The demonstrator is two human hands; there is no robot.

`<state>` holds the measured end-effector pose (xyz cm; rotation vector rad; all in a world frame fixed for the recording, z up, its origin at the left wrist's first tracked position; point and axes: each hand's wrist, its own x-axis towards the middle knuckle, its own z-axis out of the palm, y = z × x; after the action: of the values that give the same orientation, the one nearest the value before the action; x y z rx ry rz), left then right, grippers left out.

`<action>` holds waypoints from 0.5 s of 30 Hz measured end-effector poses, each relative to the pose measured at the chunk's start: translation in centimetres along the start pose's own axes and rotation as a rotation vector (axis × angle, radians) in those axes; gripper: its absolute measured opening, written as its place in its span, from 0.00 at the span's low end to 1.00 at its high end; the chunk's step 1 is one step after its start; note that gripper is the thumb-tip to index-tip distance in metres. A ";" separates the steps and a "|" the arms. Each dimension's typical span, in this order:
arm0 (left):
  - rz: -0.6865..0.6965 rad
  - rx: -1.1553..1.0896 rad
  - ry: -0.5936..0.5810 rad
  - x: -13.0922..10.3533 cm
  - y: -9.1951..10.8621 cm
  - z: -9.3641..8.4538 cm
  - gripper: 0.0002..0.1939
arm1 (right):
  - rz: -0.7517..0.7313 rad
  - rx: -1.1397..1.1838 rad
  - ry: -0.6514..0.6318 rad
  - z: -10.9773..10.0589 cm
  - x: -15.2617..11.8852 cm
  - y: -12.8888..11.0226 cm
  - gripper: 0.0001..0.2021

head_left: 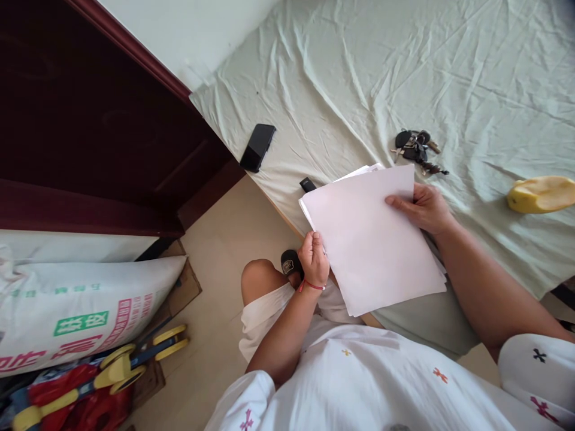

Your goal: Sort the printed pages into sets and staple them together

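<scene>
A stack of white paper sheets (pixel 372 245) is held between my two hands above the edge of a cloth-covered surface. My left hand (pixel 313 258), with a red string at the wrist, is closed on the stack's left edge. My right hand (pixel 424 208) grips the upper right edge, its thumb lying on the top sheet and the fingers hidden beneath. The top sheet's visible face is blank. A few sheets stick out unevenly at the far edge. Just beyond the stack's upper left corner lies a small black object (pixel 308 185), partly covered.
On the pale green sheet (pixel 332 72) lie a black phone (pixel 257 147), a bunch of keys (pixel 417 146) and a yellow, cut-looking piece (pixel 541 194) at the right. A white printed sack (pixel 85 311) and a yellow-and-blue wheeled item (pixel 121 368) stand on the floor at left, near a dark red door (pixel 103 108).
</scene>
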<state>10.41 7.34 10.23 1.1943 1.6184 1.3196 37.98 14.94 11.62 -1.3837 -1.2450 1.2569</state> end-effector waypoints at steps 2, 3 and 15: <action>0.000 0.002 -0.002 0.0 0.0 0.0 0.30 | -0.011 -0.025 -0.014 0.0 0.0 0.0 0.16; 0.001 0.005 -0.001 0.0 -0.1 0.0 0.30 | -0.016 -0.037 -0.022 0.0 0.0 0.0 0.16; 0.037 0.071 -0.003 0.0 -0.2 0.0 0.29 | -0.042 -0.095 -0.056 0.1 0.2 0.6 0.19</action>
<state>10.34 7.33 10.07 1.2735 1.6605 1.2920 37.96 15.01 11.04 -1.3909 -1.3809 1.2285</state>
